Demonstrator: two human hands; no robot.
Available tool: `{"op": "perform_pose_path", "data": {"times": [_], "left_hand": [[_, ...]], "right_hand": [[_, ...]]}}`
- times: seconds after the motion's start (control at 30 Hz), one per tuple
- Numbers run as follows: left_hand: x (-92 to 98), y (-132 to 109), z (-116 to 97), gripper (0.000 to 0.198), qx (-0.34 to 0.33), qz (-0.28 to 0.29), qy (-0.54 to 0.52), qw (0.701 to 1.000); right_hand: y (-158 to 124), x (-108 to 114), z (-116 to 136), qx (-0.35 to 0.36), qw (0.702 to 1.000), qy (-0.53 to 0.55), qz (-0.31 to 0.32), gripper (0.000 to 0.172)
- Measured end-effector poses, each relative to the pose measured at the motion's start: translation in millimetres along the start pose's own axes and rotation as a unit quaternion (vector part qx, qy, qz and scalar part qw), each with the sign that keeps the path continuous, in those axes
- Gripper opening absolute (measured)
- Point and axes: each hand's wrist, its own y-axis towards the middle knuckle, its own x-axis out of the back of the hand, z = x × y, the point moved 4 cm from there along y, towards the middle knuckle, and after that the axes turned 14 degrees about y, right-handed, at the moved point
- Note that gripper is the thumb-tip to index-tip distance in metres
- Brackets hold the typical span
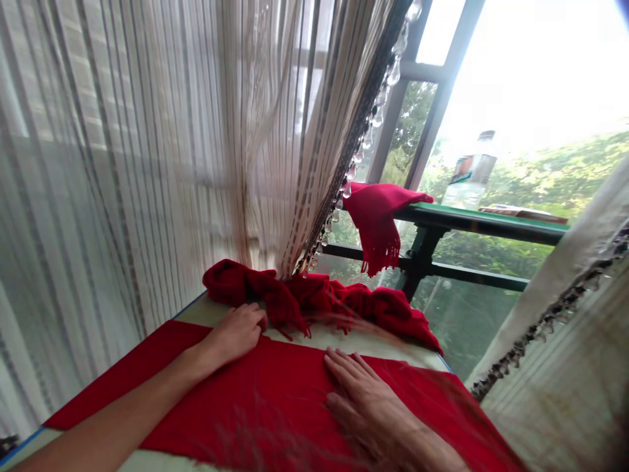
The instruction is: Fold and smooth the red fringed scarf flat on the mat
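A flat red cloth [230, 406] lies spread over a pale table, reaching past its right side. At the cloth's far edge is my left hand [240, 331], fingers curled in on a bit of red fabric; their tips are hidden. My right hand [356, 387] rests palm down on the cloth, fingers stretched out, holding nothing. Just beyond both hands, crumpled red scarves [324, 298] with fringes are heaped along the table's far edge.
A striped sheer curtain [162, 164] with a beaded edge hangs at the left and behind the table. Another red fringed scarf [376, 223] drapes over the window rail [491, 224], near a clear bottle [474, 174]. A second beaded curtain [555, 341] hangs at the right.
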Motion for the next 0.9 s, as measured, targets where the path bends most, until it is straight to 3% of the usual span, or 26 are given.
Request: {"op": "perform_pose_path", "data": {"times": [0.2,0.33,0.53,0.73,0.9], "left_hand": [[-14.1,4.6,-31.7,0.032,-0.084,-0.014,-0.082,0.993],[-11.0,11.8,-37.0,0.031,-0.119,-0.011,-0.113,0.986],[-12.2,60.2,-49.9,0.019,-0.185,0.044,-0.103,0.976],[-17.2,102.2,-63.8,0.024,-0.204,0.075,-0.1,0.971],[-9.1,100.2,-59.2,0.022,-0.191,0.09,-0.095,0.973]], "right_hand": [[1.7,-0.8,-1.7,0.005,1.0,0.006,-0.011,0.065],[1.6,0.5,0.9,0.001,1.0,0.014,-0.015,0.065],[-4.2,7.7,15.1,-0.008,0.999,0.025,-0.019,0.063],[-10.7,16.4,26.1,-0.005,0.999,0.042,-0.03,0.062],[-9.2,15.0,21.1,0.013,0.999,0.04,-0.023,0.063]]}}
